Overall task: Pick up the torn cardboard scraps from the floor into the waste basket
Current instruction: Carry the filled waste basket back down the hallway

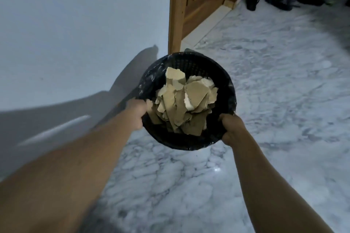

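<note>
step: collecting done, basket carried | left hand and right hand fingers curled on black waste basket rim | cardboard scraps inside | next: set down steadily

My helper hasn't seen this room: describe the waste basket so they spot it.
Find the wooden door frame by the wall. Below it, over the marble floor, left hand and right hand grip the waste basket. Round, black, meshed, heaped with tan cardboard scraps.

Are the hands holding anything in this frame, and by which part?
Both grip the black waste basket by its rim: the left hand on its left side, the right hand on its right. Cardboard scraps fill it.
</note>
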Demonstrator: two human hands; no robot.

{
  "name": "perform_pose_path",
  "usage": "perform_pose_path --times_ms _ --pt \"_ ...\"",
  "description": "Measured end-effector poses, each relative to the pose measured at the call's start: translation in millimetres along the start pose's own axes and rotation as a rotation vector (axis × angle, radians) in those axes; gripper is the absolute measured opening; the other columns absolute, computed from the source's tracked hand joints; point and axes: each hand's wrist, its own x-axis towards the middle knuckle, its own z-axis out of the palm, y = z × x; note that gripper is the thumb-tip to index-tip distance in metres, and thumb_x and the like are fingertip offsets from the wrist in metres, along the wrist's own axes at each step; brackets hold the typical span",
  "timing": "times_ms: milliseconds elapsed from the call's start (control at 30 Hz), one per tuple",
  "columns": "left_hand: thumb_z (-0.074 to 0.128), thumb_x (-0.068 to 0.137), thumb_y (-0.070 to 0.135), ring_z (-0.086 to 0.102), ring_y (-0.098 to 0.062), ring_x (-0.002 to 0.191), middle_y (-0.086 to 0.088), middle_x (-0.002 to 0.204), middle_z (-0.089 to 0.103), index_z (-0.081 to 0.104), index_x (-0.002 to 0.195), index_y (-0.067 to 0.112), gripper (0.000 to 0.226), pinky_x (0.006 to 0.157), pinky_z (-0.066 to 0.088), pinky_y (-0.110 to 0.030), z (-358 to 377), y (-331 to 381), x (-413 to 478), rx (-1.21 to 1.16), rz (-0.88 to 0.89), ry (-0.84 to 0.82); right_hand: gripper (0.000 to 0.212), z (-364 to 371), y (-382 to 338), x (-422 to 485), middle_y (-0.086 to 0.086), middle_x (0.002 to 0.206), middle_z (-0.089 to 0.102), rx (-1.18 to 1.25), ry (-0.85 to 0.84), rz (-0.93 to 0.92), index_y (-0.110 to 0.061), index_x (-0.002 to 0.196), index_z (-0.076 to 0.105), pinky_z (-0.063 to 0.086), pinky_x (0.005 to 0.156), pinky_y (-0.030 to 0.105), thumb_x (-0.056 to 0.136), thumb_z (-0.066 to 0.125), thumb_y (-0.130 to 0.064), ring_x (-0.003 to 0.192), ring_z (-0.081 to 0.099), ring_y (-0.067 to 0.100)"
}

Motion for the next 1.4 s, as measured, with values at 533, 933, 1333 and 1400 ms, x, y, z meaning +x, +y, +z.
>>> perform_pose_path --times_ms 533,933,1333,1400 --pt "0.053 0.091 0.006 0.068 -0.034 0.088 -0.012 0.095 0.07 0.068 0.105 0.018 0.023 0.08 0.056 -0.057 -31 78 -434 0.049 -0.307 0.22 0.027 -146 -77 -402 0.012 0.104 0.067 0.092 0.067 0.357 -0.015 0.114 0.06 0.061 0.072 0.055 0.089 0.057 -0.006 0.094 0.065 0.033" --pt "0.052 0.094 0.006 0.062 -0.034 0.092 -0.011 0.108 0.063 0.059 0.124 0.022 0.035 0.064 0.056 -0.043 42 191 -634 -0.037 -0.191 0.132 0.047 -235 -245 -556 0.017 0.122 0.059 0.421 -0.026 0.197 -0.025 0.12 0.052 0.06 0.065 0.054 0.092 0.036 0.01 0.102 0.063 0.042" --pt "0.052 0.093 0.011 0.065 -0.035 0.086 -0.016 0.1 0.067 0.058 0.124 0.012 0.031 0.057 0.058 -0.046 168 265 -647 0.135 -0.165 -0.12 0.043 -315 -349 -510 0.014 0.111 0.064 0.5 0.018 0.056 -0.024 0.119 0.054 0.055 0.078 0.066 0.093 0.038 0.006 0.097 0.066 0.039" --pt "0.052 0.094 0.011 0.063 -0.034 0.079 -0.017 0.104 0.064 0.057 0.122 0.009 0.028 0.049 0.056 -0.042 197 274 -639 0.163 -0.153 -0.136 0.045 -327 -360 -492 0.017 0.114 0.064 0.532 0.049 0.038 -0.023 0.12 0.054 0.055 0.075 0.066 0.091 0.037 0.007 0.092 0.067 0.04"
